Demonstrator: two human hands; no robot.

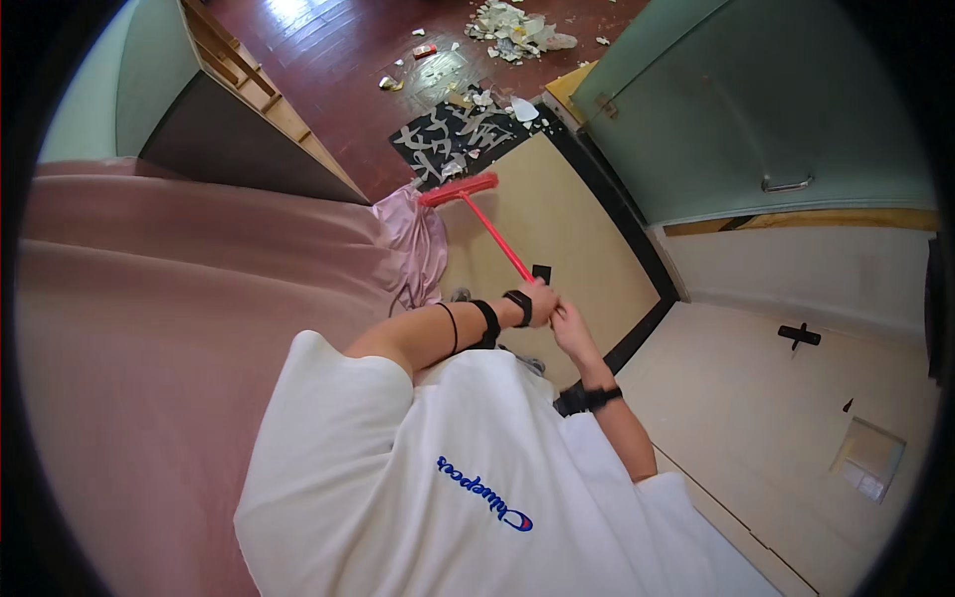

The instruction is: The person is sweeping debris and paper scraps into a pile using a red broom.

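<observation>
My left hand (539, 300) is closed around the red handle of a broom (496, 237), just above my right hand (571, 328), which grips the handle nearer its upper end. The handle slants up and left to a wide red head, which lies at the border between the beige floor (567, 201) and a black mat with pale characters (448, 138), beside a bunched pink cloth (418, 239). Scraps of paper and small litter lie on the mat, and a larger heap of litter (515, 31) is on the red-brown floor beyond.
A pink-covered bed or similar surface (186, 298) is on the left, with an open-sided wooden unit (246, 134) behind it. A greenish glass door (739, 112) with a metal handle stands at the upper right. A black strip edges the beige floor by a pale wall (731, 373).
</observation>
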